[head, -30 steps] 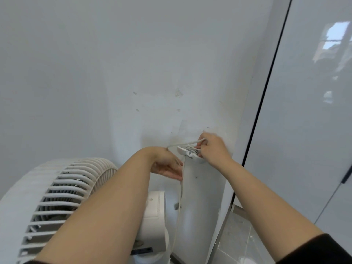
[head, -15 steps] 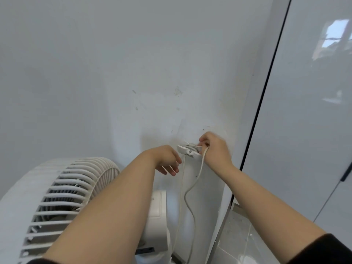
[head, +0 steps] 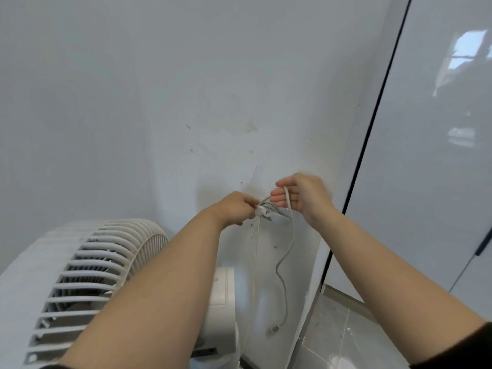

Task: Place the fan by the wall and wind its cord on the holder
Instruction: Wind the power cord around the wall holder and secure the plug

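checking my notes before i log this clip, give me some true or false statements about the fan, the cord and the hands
1. The right hand holds the cord. True.
2. The cord's plug end sits in a socket. False: it hangs loose in front of the wall.
3. The fan stands left of the holder. True.
4. The left hand rests on the fan's grille. False: it pinches at the holder on the wall.
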Action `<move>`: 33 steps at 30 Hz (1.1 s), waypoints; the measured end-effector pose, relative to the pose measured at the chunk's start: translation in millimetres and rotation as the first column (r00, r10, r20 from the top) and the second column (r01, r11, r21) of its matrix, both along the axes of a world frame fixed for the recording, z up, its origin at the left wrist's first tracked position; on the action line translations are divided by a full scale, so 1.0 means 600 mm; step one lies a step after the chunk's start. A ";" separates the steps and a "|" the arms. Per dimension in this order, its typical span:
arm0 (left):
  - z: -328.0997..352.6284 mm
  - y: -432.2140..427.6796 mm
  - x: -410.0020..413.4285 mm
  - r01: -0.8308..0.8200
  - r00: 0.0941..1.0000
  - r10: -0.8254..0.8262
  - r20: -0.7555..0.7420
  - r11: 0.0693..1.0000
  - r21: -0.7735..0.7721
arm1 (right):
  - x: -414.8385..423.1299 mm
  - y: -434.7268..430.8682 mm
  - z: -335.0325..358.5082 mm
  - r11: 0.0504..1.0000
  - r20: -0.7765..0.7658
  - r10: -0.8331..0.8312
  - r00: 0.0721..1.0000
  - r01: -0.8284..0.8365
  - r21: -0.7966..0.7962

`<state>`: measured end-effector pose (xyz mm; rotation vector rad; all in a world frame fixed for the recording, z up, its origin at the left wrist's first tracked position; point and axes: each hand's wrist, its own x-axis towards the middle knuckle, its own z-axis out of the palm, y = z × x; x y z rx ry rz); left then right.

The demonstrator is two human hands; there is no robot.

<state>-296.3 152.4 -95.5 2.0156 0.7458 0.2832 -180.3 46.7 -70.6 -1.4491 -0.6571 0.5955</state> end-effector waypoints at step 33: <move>-0.010 0.005 -0.001 0.125 0.977 -0.141 -0.158 0.986 -0.108 | 0.029 -0.022 -0.192 0.838 0.973 -0.057 0.222 0.541 -0.075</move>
